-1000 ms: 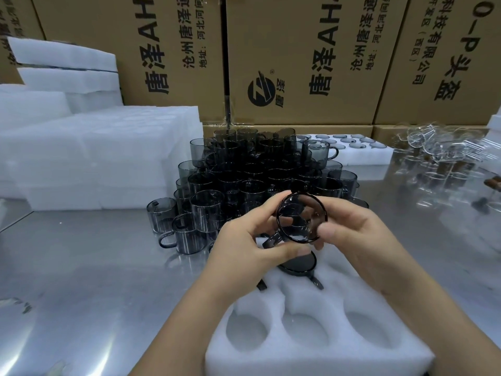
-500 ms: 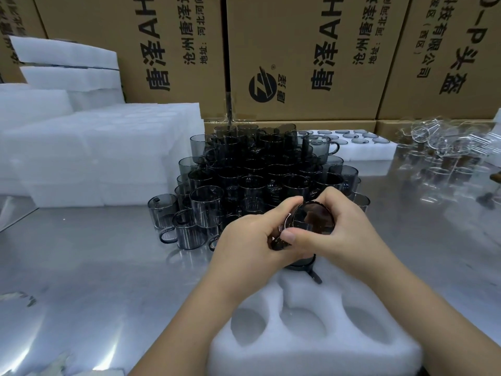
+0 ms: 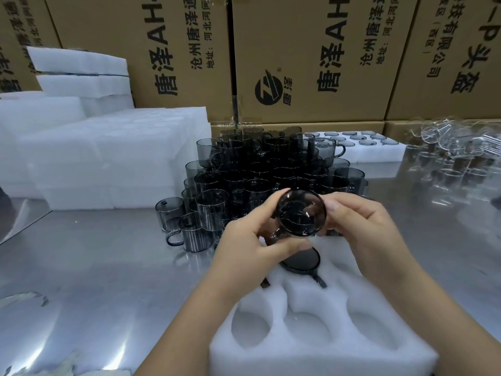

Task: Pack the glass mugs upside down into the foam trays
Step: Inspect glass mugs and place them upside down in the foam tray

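Head view. Both hands grip one smoky glass mug (image 3: pixel 299 213) in the air at frame centre. The left hand (image 3: pixel 249 240) is at its 8 o'clock w/ the thumb across the handle side. The right hand (image 3: pixel 360 226) is at 3 o'clock, fingertips curled on the wall. The mug's round face tips toward the camera; can't tell if that's mouth or base.

The foam tray (image 3: pixel 325 356) sits on the steel surface (image 3: pixel 95 267) at 6 o'clock from the mug. A packed mug (image 3: pixel 301 260) lies base-up just under the held one, its handle (image 3: pixel 321 282) pointing to 5 o'clock. Three pockets (image 3: pixel 306 331) along the tray's near edge hold nothing. The mug pile (image 3: pixel 260 164) stands at 12 o'clock, just beyond the hands.

Risks, my read:
- Slick glass and a mostly fingertip grip. If it slips during the flip, it drops straight onto the packed mug, glass on glass, and prob. chips.
- Wrong end down if the flip isn't finished before seating.
- If the handle isn't lined up w/ the pocket's notch, the mug rides high or tears the foam.
- The foam is light and the steel smooth, so pushing hard could skate the tray.
- The pile is close, so a knuckle swing toward 12 o'clock could topple the stacked mugs.
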